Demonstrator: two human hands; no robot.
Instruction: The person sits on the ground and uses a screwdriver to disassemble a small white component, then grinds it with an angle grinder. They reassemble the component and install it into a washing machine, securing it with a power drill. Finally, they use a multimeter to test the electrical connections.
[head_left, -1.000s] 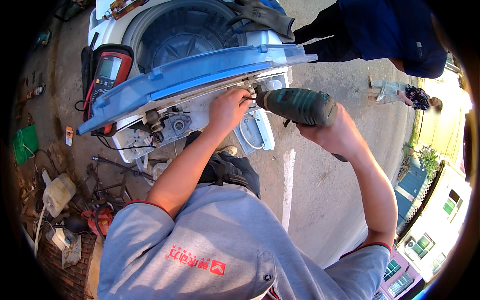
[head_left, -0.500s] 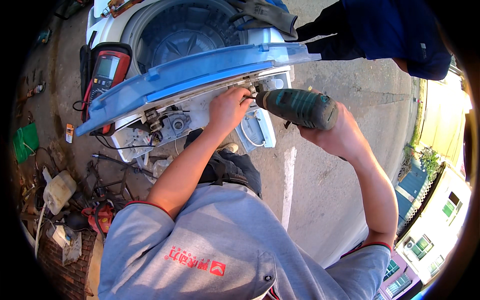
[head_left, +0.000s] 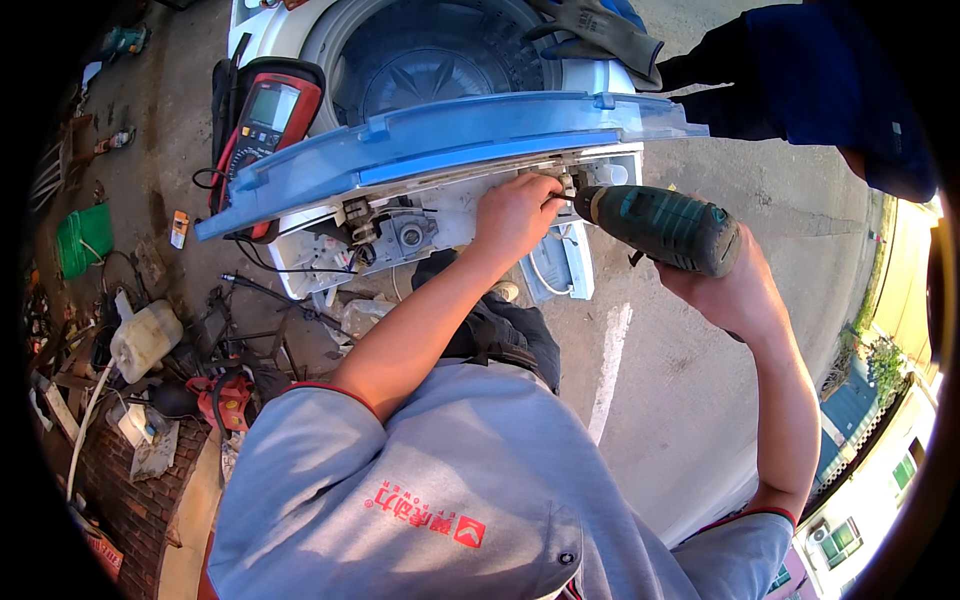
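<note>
My right hand is closed around the handle of a dark green drill, whose bit points left toward the machine's opened rear section. My left hand has its fingers bent and pressed together at the bit's tip; what they pinch is too small to make out. Both are just below the translucent blue lid of a white top-load washing machine with a grey tub. Exposed valves and wiring lie left of my left hand. A detached pale blue panel sits below the drill.
A red multimeter rests at the machine's left, grey gloves at its back right. A person in dark blue stands beyond the right side. Tools, a plastic jug, a green bag and scrap clutter the ground at left.
The view has shifted, so machine and hands appear further right. My hands keep their grip and place at the machine. A background walker seen at right earlier is no longer visible.
</note>
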